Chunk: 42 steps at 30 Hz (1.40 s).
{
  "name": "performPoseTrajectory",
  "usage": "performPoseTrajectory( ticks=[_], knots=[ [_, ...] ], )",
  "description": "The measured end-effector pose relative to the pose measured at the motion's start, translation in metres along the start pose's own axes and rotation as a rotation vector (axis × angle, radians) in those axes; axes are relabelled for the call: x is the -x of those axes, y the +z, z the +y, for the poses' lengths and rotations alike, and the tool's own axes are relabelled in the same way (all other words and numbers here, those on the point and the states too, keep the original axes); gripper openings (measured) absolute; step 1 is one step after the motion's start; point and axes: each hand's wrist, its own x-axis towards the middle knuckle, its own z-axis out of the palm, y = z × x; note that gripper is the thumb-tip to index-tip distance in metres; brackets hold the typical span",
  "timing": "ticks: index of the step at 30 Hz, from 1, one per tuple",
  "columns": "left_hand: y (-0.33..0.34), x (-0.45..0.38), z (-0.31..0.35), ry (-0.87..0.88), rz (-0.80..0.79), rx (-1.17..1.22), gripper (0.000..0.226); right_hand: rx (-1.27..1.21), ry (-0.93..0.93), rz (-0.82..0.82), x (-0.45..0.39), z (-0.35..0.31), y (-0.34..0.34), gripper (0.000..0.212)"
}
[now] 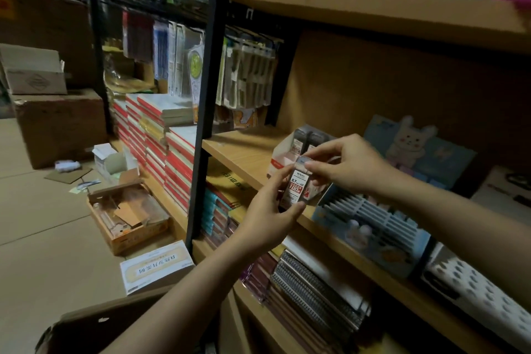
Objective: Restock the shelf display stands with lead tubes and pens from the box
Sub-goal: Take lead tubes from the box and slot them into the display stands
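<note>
Your lead tube (296, 187) stands nearly upright, long axis vertical with the top leaning slightly right, its clear cap up and its white-and-red label facing you, marked 0.7. It hangs in the air just in front of the shelf (244, 152) edge, right before the small white stand (283, 156) that already holds a few dark tubes upright. Just right of it on the same wooden shelf sits a blue slotted stand (370, 227) with a cartoon rabbit backing card. Notebooks fill the shelf below, and hanging packs line the black rack to the left. On the cardboard-covered floor lies an open box (129, 215), with brown cartons behind.

Your left hand (270, 210) curls around the tube's lower end, thumb and fingers closed on it. Your right hand (344, 164) pinches the cap end between thumb and forefinger, the other fingers loosely bent.
</note>
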Motion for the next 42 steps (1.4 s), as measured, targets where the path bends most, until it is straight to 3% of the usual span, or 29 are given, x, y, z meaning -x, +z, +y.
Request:
performPoseTrajectory(
  ticks=[6,9,13,19,24,37,42],
  knots=[
    [0.01,-0.037,0.001,-0.071,0.19,-0.181,0.076,0.103,0.031,0.326,-0.018,-0.007,-0.081,0.007],
    [0.011,-0.054,-0.005,-0.111,0.247,-0.223,0.092,0.25,0.091,0.37,-0.035,-0.001,-0.096,0.015],
    [0.019,-0.07,-0.014,-0.079,0.236,-0.199,0.114,0.27,0.101,0.396,-0.049,0.012,-0.087,0.015],
    [0.025,-0.083,-0.036,-0.075,0.2,-0.201,0.13,0.386,0.134,0.359,-0.061,0.03,-0.069,0.011],
    [0.027,-0.093,-0.047,-0.049,0.221,-0.191,0.126,0.457,0.159,0.316,-0.069,0.044,-0.057,0.02],
    [0.031,-0.093,-0.06,0.015,0.27,-0.177,0.129,0.703,0.155,0.243,-0.08,0.048,-0.036,0.008],
    [0.03,-0.093,-0.064,0.025,0.259,-0.156,0.128,0.86,0.141,0.224,-0.081,0.042,-0.037,0.015]
  ],
)
